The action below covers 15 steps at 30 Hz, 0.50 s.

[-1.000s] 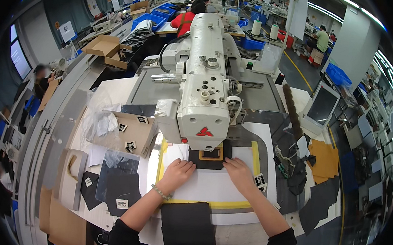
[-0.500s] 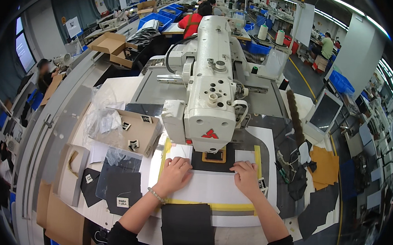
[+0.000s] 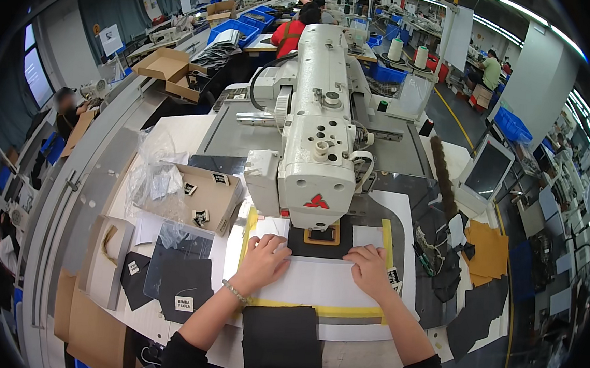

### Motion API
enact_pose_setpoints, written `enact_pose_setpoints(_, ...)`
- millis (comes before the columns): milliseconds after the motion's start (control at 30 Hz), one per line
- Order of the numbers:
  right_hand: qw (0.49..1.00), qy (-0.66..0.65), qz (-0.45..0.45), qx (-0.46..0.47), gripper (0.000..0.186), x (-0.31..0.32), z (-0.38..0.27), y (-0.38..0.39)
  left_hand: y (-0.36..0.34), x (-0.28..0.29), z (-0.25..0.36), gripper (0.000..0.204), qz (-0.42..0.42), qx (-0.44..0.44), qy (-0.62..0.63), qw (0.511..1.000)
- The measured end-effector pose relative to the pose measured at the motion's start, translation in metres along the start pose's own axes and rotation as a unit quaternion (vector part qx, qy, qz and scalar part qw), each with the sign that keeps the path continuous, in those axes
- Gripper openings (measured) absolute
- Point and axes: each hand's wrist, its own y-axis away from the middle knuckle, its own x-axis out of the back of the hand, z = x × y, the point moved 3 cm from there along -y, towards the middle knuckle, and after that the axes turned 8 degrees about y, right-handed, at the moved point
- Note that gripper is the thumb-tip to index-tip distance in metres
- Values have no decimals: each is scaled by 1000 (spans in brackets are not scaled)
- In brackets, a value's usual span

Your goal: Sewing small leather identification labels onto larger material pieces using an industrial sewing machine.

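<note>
My left hand [image 3: 264,260] rests fingertips-down on the white template [image 3: 319,281] with yellow taped edges, beside the left edge of a black piece [image 3: 318,249]. My right hand [image 3: 368,266] rests at that piece's right edge, fingers slightly bent and apart. Neither hand appears to hold anything. A small orange frame [image 3: 334,234] sits on the black piece under the head of the white sewing machine [image 3: 316,168], which partly hides it. Small black-and-white labels [image 3: 394,279] lie by my right wrist. A dark fabric stack [image 3: 280,340] lies at the table's front.
A tray [image 3: 206,198] with labels, a plastic bag [image 3: 156,167] and dark pieces [image 3: 186,279] lie left. A screen [image 3: 485,171], green-handled scissors [image 3: 426,261] and mustard pieces [image 3: 485,248] are right. Co-workers [image 3: 288,40] sit at other machines.
The whole view has shifted slightly down and right since a second ago. My right hand's fingers have moved a little outward to the black piece's edge; since half a second ago little differs.
</note>
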Motion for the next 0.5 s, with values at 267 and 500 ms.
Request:
enact_pose_setpoints(267,1000,-10,9,-13,29,0,-2,0,-2,1,-3,12,-1,-11,10,1000)
enact_pose_setpoints(500,990,-82,27,-108,34,7,7,-5,-3,1,-4,11,-2,-9,4,1000)
